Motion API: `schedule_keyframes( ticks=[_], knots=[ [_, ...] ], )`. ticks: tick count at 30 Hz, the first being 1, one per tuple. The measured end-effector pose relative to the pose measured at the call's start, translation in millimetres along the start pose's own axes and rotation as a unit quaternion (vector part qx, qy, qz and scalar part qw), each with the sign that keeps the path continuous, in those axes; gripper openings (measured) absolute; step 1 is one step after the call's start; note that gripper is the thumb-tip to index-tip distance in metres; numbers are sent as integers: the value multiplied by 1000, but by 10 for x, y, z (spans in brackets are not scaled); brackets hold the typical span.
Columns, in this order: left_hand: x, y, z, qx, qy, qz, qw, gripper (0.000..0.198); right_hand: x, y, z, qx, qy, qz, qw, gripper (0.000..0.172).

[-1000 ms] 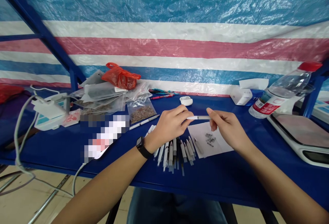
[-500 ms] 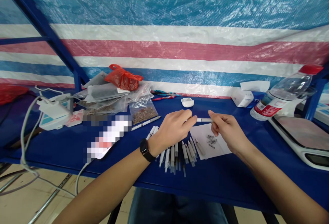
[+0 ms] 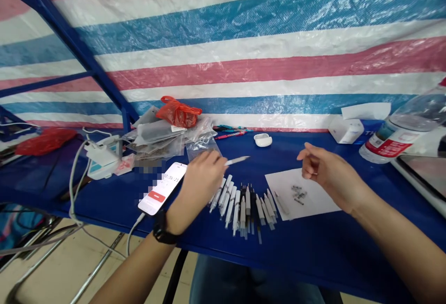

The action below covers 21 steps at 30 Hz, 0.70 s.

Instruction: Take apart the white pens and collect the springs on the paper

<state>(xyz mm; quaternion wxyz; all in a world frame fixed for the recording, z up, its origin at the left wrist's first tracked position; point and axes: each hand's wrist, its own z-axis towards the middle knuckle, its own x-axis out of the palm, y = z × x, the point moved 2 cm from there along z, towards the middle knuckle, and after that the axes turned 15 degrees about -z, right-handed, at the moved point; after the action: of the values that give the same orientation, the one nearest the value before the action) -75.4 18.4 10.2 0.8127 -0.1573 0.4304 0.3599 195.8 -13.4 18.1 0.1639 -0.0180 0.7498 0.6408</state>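
My left hand (image 3: 204, 176), wearing a dark wristband watch, is closed on a slim white pen (image 3: 239, 160). The pen's pointed end sticks out to the right from under the fingers. To the right, my right hand (image 3: 325, 174) hovers above a white paper sheet (image 3: 278, 185), loosely curled with fingers apart and nothing visible in them. Small dark and clear pieces (image 3: 298, 194) lie on that sheet. Between the hands, white pen barrels (image 3: 228, 201), grey-white tapered parts (image 3: 266, 208) and thin refill tubes (image 3: 259, 235) are spread in rows.
A phone (image 3: 162, 192) showing a timer lies by my left wrist. Behind it are plastic bags (image 3: 156, 139) and a red bag (image 3: 179, 113). A white earbud case (image 3: 262, 140), a tissue pack (image 3: 348, 129), a bottle (image 3: 390, 139) and a scale (image 3: 418, 178) stand around.
My hands have moved apart; before, they met at a white pen piece. My left hand went left onto the pen on the table. That piece no longer shows in my right hand. The view shifted.
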Motion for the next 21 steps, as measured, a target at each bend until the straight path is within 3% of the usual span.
schedule_keyframes(
  ticks=[3,5,9,13,16,18,21],
  knots=[
    [-41,243,-146,-64,82,10,995,8,-28,21,-17,-34,-10,-11,999,54],
    [-54,298,-204,-94,103,3,990,10,-26,21,-24,-44,-4,-26,999,56],
    [-89,231,-269,-158,90,-22,983,16,-51,11,3,-61,-7,-51,997,56],
    [-123,145,-283,-227,163,-84,957,19,-138,9,39,-86,-44,-89,991,52],
    [-137,137,-228,-260,220,-103,935,14,-226,-1,46,-117,-67,-197,971,53],
    [-140,146,-170,-279,245,-99,923,10,-272,-26,47,-130,-33,-285,949,49],
    [-157,155,-90,-298,256,-85,916,7,-300,-82,38,-135,69,-350,924,41]
  ],
)
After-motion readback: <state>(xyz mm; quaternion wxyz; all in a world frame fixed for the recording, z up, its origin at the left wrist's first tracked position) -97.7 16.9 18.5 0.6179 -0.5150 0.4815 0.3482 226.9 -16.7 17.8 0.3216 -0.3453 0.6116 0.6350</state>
